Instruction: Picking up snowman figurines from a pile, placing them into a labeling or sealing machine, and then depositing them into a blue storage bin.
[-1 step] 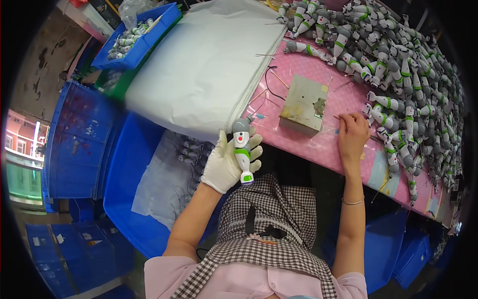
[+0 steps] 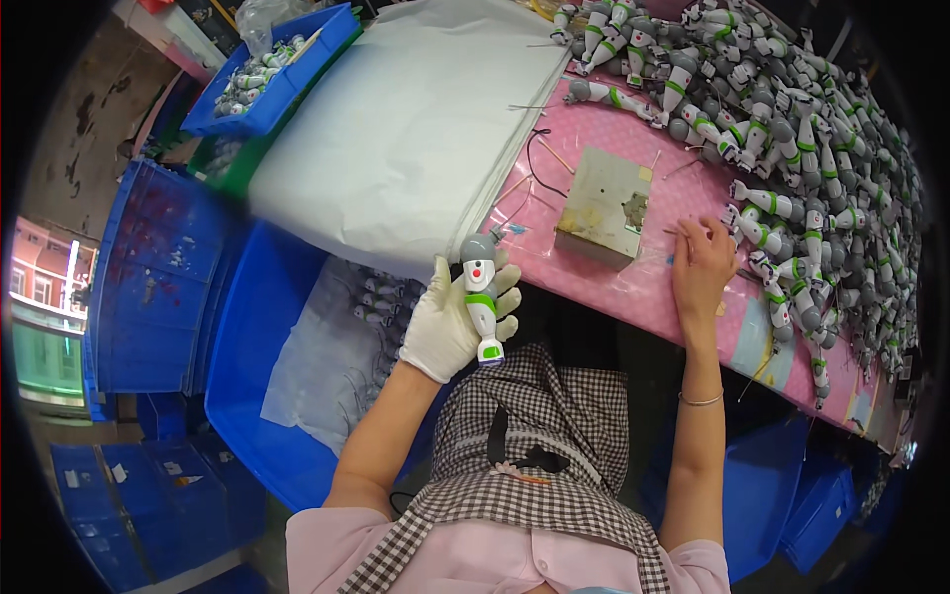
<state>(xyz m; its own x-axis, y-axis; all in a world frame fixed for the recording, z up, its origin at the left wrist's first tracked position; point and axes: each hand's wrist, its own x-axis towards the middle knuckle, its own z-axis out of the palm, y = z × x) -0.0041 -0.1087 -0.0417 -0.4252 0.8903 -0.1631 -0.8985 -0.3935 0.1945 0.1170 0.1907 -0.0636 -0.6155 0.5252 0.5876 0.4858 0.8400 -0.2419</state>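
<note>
Dozens of grey toy figures point(image 2: 792, 129) with green bands lie heaped across the upper right of the frame, covering much of a counter point(image 2: 643, 287) spread with a pink dotted cloth. Near the middle of that cloth sits a flat grey metal block point(image 2: 599, 203), with thin sticks and a black wire point(image 2: 539, 163) lying beside it. A large white sheet point(image 2: 416, 129) drapes over the counter's left end, toward the upper centre. Beyond it, in the upper left, a blue crate point(image 2: 287, 94) holds more of the grey figures. Below the sheet, at centre left, a big blue bin point(image 2: 247, 337) lined with clear plastic contains a few figures at its bottom. More blue crates point(image 2: 148, 277) are stacked along the left edge, and others stand under the counter at the lower right.

The left hand point(image 2: 450, 322), in a white glove, is clamped around one toy figure point(image 2: 480, 292), held upright just in front of the counter's near edge at the middle of the frame, grey head up. The right hand point(image 2: 701, 265), bare, rests on the pink cloth right of the metal block, its fingers drawn together at the tips; whether they pinch anything I cannot tell.

Against the earlier frame, nothing has shifted: both hands, the held figure and the block keep the same places.
</note>
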